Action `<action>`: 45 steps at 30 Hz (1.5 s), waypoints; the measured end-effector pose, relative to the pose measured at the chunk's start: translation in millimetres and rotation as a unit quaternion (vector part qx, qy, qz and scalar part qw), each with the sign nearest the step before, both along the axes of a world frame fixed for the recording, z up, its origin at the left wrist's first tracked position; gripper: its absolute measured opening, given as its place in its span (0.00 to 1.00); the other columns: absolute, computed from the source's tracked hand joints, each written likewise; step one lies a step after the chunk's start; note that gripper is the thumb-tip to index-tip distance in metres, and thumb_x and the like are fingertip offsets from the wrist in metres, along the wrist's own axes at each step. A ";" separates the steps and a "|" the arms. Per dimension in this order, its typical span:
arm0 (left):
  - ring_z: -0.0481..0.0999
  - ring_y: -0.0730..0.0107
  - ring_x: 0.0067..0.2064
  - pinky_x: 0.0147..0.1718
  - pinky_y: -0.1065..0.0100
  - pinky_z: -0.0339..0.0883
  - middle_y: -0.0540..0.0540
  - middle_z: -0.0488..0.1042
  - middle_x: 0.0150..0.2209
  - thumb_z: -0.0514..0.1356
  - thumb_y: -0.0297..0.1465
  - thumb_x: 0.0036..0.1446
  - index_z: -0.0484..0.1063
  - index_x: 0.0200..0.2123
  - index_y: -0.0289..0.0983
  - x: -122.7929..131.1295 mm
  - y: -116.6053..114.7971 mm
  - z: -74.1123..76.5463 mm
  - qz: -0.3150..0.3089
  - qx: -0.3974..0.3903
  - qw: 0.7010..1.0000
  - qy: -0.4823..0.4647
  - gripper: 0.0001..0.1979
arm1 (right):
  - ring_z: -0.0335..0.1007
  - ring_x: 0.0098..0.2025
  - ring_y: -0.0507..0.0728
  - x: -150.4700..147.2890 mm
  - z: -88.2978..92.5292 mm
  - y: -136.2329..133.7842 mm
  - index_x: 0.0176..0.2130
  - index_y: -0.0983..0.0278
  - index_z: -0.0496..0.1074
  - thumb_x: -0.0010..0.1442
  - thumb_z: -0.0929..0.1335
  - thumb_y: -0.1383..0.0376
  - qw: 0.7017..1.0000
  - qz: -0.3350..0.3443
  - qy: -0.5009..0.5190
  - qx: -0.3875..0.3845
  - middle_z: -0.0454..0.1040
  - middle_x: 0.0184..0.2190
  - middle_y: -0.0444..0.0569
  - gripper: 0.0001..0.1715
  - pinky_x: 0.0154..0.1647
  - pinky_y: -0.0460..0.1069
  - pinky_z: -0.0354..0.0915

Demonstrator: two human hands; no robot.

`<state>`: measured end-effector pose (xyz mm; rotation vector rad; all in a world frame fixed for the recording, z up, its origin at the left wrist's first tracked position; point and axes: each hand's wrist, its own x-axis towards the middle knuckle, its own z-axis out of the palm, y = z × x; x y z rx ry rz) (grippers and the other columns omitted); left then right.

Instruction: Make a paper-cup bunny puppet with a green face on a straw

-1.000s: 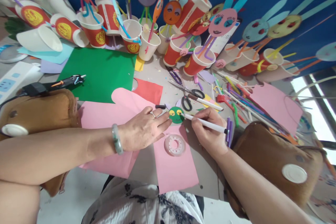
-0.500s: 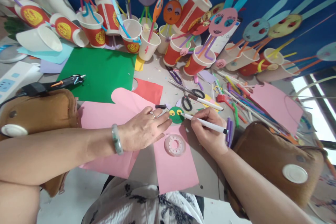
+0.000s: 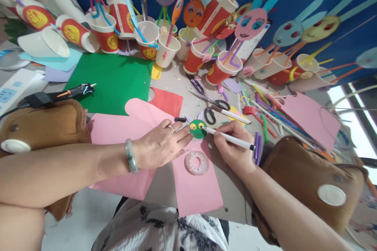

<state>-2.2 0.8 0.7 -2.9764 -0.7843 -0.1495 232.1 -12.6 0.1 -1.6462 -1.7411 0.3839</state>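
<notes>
A small green paper circle with two yellow eyes lies in front of me on the table. My left hand rests flat beside it, fingers stretched out, fingertips touching its left edge. In my right hand is a white marker pen, its tip at the right yellow eye and its black end pointing right. Dark marks show on both eyes. Just below the circle, a clear roll of tape sits on a pink paper strip. A black pen cap lies above my left fingers.
Behind stand several paper cups with paper faces on stems. Black-handled scissors lie beyond the circle. Green paper, pink paper and red paper spread left. Pipe cleaners are heaped right. Brown cushions flank my arms.
The pen tip has shifted very slightly on the right eye. My left hand and the green circle stay in place.
</notes>
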 end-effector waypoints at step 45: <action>0.67 0.56 0.53 0.46 0.58 0.56 0.39 0.67 0.61 0.53 0.36 0.69 0.66 0.59 0.36 0.2 0.3 4.4 0.004 -0.016 1.000 0.015 0.19 | 0.63 0.19 0.53 1.5 1.1 0.2 0.24 0.58 0.62 0.49 0.66 0.66 1.000 0.006 0.008 0.016 0.70 0.17 0.41 0.06 0.22 0.48 0.61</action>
